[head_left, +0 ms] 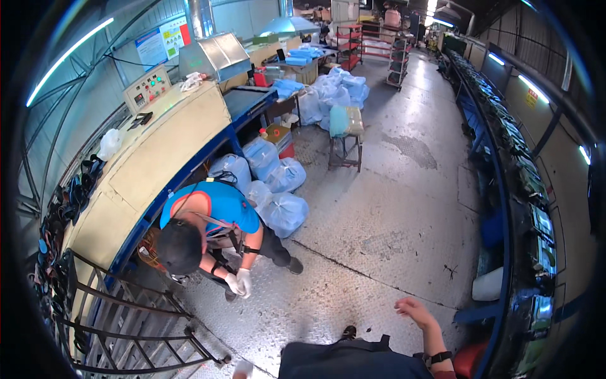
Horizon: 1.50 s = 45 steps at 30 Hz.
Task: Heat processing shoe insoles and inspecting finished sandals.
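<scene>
My right hand hangs in the air at the lower right, over the metal floor. Its fingers are loosely bent and apart, and nothing is in them; a dark band circles the wrist. Only a small, blurred bit of my left hand shows at the lower edge, with a whitish patch at its top; whether it holds anything cannot be made out. Between the two lies the dark blue cloth over my front. Neither hand touches a machine or a bag.
A person in a blue shirt bends forward at the left, white-gloved hands together. Beside them stand a black metal rack, a long cream machine and clear bags. A stool stands ahead; a conveyor line runs along the right.
</scene>
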Each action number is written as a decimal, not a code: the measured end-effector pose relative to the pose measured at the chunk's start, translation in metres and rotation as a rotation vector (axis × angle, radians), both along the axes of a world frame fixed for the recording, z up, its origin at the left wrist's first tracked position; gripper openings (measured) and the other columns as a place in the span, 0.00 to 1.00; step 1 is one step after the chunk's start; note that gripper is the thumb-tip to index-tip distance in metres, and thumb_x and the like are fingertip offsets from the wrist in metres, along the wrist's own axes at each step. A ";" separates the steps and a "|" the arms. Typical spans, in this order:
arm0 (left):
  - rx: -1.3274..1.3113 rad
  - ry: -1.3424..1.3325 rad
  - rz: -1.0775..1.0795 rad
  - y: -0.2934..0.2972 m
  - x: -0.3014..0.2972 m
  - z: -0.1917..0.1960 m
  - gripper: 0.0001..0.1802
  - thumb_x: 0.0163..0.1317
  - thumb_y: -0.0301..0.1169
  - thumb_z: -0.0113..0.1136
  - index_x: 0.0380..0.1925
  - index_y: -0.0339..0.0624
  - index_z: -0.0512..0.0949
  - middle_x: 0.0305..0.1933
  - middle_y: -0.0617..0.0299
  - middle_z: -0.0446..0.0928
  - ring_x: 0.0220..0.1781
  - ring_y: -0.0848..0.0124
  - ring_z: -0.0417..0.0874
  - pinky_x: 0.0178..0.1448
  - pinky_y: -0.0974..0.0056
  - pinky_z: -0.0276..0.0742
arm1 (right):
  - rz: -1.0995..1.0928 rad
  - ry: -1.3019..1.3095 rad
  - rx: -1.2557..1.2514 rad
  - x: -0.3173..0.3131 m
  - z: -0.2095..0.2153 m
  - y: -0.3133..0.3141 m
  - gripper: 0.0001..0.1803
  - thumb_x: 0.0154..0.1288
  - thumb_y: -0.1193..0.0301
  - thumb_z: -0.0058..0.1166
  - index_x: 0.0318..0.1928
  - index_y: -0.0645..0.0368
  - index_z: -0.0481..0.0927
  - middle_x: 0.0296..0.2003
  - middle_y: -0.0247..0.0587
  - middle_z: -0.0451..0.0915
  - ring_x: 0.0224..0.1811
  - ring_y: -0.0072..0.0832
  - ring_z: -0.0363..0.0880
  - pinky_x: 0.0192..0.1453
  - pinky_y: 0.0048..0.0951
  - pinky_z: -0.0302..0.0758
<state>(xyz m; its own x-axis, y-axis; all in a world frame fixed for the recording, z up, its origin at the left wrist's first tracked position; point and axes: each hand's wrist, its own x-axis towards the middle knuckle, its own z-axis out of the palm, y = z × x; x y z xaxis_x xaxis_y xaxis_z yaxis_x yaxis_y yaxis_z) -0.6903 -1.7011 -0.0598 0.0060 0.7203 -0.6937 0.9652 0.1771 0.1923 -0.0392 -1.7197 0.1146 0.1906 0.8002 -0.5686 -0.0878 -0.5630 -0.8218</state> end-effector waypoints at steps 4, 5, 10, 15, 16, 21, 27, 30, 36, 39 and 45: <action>0.187 -0.139 -0.002 0.161 0.194 0.121 0.28 0.65 0.50 0.44 0.54 0.41 0.74 0.52 0.38 0.76 0.57 0.44 0.76 0.62 0.48 0.69 | -0.052 -0.029 0.044 0.071 0.018 0.053 0.13 0.68 0.64 0.53 0.48 0.59 0.79 0.40 0.33 0.81 0.41 0.22 0.79 0.46 0.24 0.75; 0.275 -0.204 -0.048 0.185 0.228 0.141 0.28 0.65 0.50 0.46 0.54 0.42 0.74 0.51 0.41 0.77 0.57 0.46 0.76 0.60 0.48 0.71 | -0.046 -0.013 0.072 0.084 0.021 0.077 0.14 0.68 0.65 0.53 0.48 0.59 0.78 0.40 0.33 0.81 0.41 0.22 0.79 0.46 0.24 0.75; 0.159 -0.152 -0.078 0.264 0.296 0.099 0.29 0.63 0.51 0.47 0.53 0.40 0.75 0.51 0.38 0.76 0.56 0.44 0.76 0.62 0.49 0.69 | 0.094 0.000 0.229 0.129 0.018 0.248 0.14 0.69 0.66 0.52 0.49 0.61 0.77 0.42 0.33 0.81 0.42 0.22 0.79 0.46 0.25 0.75; -0.119 -0.116 -0.129 0.349 0.312 0.021 0.31 0.61 0.52 0.47 0.55 0.40 0.75 0.53 0.40 0.76 0.58 0.45 0.76 0.62 0.48 0.69 | 0.236 -0.205 0.303 0.198 0.063 0.376 0.11 0.67 0.70 0.53 0.46 0.61 0.79 0.42 0.34 0.80 0.42 0.21 0.78 0.48 0.25 0.74; -0.224 -0.062 -0.214 0.364 0.317 0.010 0.32 0.61 0.53 0.47 0.54 0.39 0.75 0.53 0.40 0.77 0.58 0.45 0.76 0.62 0.48 0.69 | 0.178 -0.183 0.358 0.207 0.082 0.400 0.10 0.66 0.71 0.55 0.45 0.61 0.81 0.39 0.34 0.81 0.41 0.21 0.78 0.47 0.25 0.74; 0.076 -0.148 -0.416 0.591 0.432 0.039 0.24 0.62 0.46 0.44 0.45 0.37 0.77 0.47 0.38 0.78 0.51 0.43 0.79 0.59 0.47 0.72 | 0.277 -0.194 0.760 0.260 0.176 0.541 0.07 0.63 0.75 0.56 0.41 0.61 0.83 0.39 0.39 0.82 0.41 0.27 0.79 0.46 0.28 0.75; 0.405 -0.293 -0.053 0.820 0.527 0.117 0.21 0.64 0.45 0.45 0.45 0.40 0.76 0.47 0.40 0.78 0.51 0.44 0.78 0.57 0.48 0.71 | 1.095 0.433 1.357 0.254 0.278 0.752 0.17 0.68 0.62 0.52 0.46 0.62 0.80 0.42 0.49 0.81 0.42 0.41 0.81 0.45 0.37 0.77; 0.479 -0.263 0.115 0.893 0.547 0.115 0.21 0.63 0.45 0.46 0.44 0.40 0.76 0.46 0.39 0.78 0.51 0.43 0.78 0.56 0.47 0.71 | 1.071 0.633 1.502 0.258 0.301 0.855 0.14 0.68 0.65 0.52 0.41 0.64 0.82 0.38 0.48 0.81 0.34 0.38 0.80 0.35 0.31 0.77; 0.156 -0.042 0.203 0.885 0.531 0.039 0.20 0.66 0.41 0.41 0.47 0.44 0.78 0.46 0.38 0.78 0.50 0.45 0.79 0.55 0.46 0.73 | 0.977 0.872 1.658 0.244 0.270 1.047 0.06 0.67 0.74 0.54 0.37 0.62 0.83 0.37 0.43 0.81 0.30 0.32 0.79 0.30 0.25 0.76; -0.288 0.217 -0.399 0.831 0.536 -0.036 0.18 0.60 0.33 0.47 0.46 0.40 0.80 0.46 0.42 0.80 0.44 0.52 0.84 0.49 0.51 0.79 | 0.974 0.833 1.783 0.223 0.267 1.157 0.06 0.66 0.72 0.55 0.37 0.58 0.84 0.37 0.44 0.82 0.30 0.32 0.79 0.31 0.25 0.77; -0.249 -0.411 0.530 0.878 0.614 -0.104 0.21 0.64 0.41 0.45 0.49 0.41 0.79 0.52 0.38 0.76 0.53 0.47 0.79 0.57 0.47 0.73 | 0.800 0.677 1.997 0.195 0.276 1.350 0.08 0.67 0.66 0.55 0.43 0.55 0.81 0.40 0.44 0.81 0.35 0.34 0.81 0.35 0.32 0.77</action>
<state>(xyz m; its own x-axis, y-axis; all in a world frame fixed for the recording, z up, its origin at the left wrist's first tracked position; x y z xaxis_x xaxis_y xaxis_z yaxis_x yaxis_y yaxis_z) -0.0761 -0.8234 -0.1635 -0.0048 0.5196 -0.8544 0.5948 0.6883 0.4152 0.1557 -0.3702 0.3902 -0.1728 0.0379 0.9842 -0.7586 0.6322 -0.1575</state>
